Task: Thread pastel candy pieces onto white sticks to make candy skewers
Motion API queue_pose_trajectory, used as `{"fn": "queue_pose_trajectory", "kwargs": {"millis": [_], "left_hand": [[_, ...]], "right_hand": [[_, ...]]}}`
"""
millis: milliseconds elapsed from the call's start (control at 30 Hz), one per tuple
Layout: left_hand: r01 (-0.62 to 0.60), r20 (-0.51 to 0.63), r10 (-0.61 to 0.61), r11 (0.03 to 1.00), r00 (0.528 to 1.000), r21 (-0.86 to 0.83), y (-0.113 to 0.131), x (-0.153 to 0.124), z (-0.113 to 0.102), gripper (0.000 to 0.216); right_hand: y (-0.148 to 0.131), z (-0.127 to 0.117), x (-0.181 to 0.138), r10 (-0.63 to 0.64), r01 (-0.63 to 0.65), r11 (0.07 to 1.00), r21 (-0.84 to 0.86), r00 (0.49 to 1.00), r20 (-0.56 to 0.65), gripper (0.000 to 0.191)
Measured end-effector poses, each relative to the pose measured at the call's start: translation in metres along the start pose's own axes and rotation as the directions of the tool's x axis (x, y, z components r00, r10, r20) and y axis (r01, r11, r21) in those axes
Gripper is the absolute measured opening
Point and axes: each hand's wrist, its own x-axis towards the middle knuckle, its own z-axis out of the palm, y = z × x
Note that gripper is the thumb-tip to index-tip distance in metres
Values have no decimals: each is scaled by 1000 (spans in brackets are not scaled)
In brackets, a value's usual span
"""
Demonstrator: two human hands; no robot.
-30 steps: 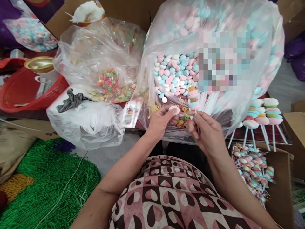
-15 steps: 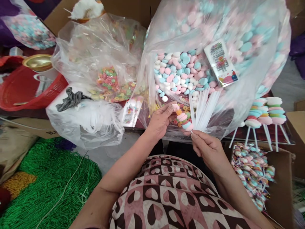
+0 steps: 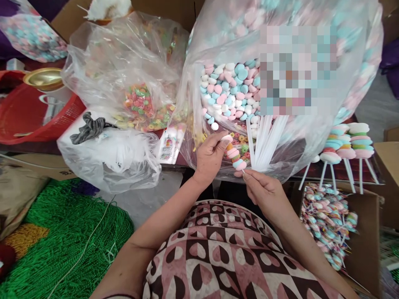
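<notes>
A stick threaded with pink, white and blue marshmallows and gummy rings, a candy skewer (image 3: 234,154), slants between my two hands. My left hand (image 3: 209,160) is closed, thumb and fingers pinching the marshmallow at its upper end. Lower down, my right hand (image 3: 266,187) pinches the bare white stick just under the lowest marshmallow. Close behind the skewer stand white sticks (image 3: 266,143) in a bundle. Loose gummy rings (image 3: 241,137) lie beside my left fingers, and past them loose marshmallows (image 3: 229,91) fill an open clear bag.
Several candy skewers (image 3: 330,145) lie at the table's right edge, sticks overhanging. Below them, a cardboard box (image 3: 363,241) holds wrapped ones. To the left are a bag of gummy rings (image 3: 140,99), a white plastic bag (image 3: 124,158), a red basket (image 3: 40,124) and green cords (image 3: 71,232).
Both hands and the skewer have shifted slightly left in view, still gripped at both ends. A blurred patch now covers the card packet on the marshmallow bag.
</notes>
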Motion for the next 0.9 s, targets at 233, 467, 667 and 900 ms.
{"fn": "queue_pose_trajectory", "kwargs": {"millis": [233,467,667,900], "left_hand": [[6,34,-7,1000,999,15,2,-6,1,18],[171,145,-157,981,977,-90,-4,-2,-1,23],[50,68,-54,997,996,61,-2,-7,3,22],[38,61,-43,996,997,79,-4,-8,0,28]], "right_hand": [[-4,13,-3,36,-37,998,50,999,14,43],[1,10,1,31,-28,985,169,999,-12,40],[1,21,5,37,-29,981,192,999,-38,37],[-4,35,14,-4,17,982,188,998,-67,38]]}}
